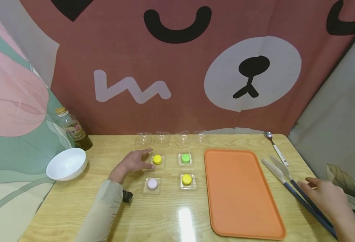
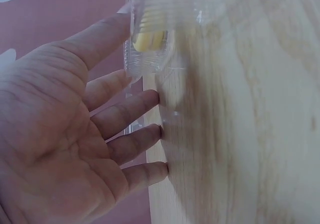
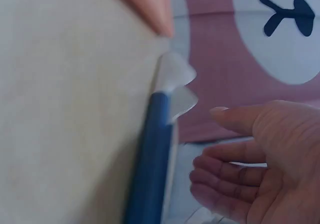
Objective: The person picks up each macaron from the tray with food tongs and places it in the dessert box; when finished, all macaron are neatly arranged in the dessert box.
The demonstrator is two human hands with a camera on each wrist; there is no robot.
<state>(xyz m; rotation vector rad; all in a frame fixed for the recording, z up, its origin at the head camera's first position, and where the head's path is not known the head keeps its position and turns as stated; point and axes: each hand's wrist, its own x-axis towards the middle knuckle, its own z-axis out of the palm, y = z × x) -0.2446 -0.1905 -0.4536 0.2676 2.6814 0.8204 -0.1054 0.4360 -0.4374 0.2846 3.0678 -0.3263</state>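
My left hand [image 1: 134, 161] reaches around the left side of a clear plastic box [image 2: 129, 59] holding a yellow macaron [image 1: 157, 159]. Its fingers and thumb are spread. The left wrist view shows the thumb tip at the box's edge; whether it touches is unclear. Nearer me sits a boxed lilac macaron [image 1: 152, 184]. To the right are boxed green [image 1: 185, 158] and yellow [image 1: 186, 179] macarons. Over the right table edge, my right hand [image 1: 328, 198] hovers with loosely bent fingers, holding nothing. Beside it lies a blue-armed tool with pale flat tips [image 3: 175, 71], resembling tongs.
An orange tray [image 1: 241, 195] lies right of the macarons. Several clear plastic lids [image 1: 162, 138] line the back edge. A white bowl [image 1: 66, 164] and a bottle of dark liquid [image 1: 77, 132] stand left. A white-handled spoon [image 1: 278, 151] lies at the back right.
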